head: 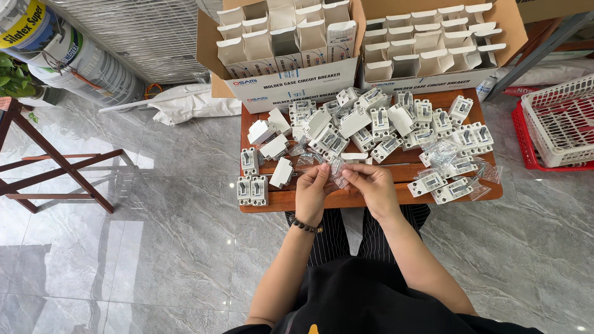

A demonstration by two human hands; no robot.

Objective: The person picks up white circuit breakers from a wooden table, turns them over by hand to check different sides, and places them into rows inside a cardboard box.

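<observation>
A small clear plastic bag (336, 171), crumpled and glinting, is hanging pinched at its top between two hands, just above the near edge of the wooden tabletop (346, 199).

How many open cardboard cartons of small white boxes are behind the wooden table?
2. The left carton stands behind the wooden table's left half; the right carton stands beside it, behind the right half. More may lie beyond the top edge of the view.

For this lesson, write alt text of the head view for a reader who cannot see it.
Both hands, left hand and right hand, pinch a small clear plastic bag over a low wooden table heaped with white circuit breakers. Behind stand two open cardboard boxes of small white cartons.
</observation>
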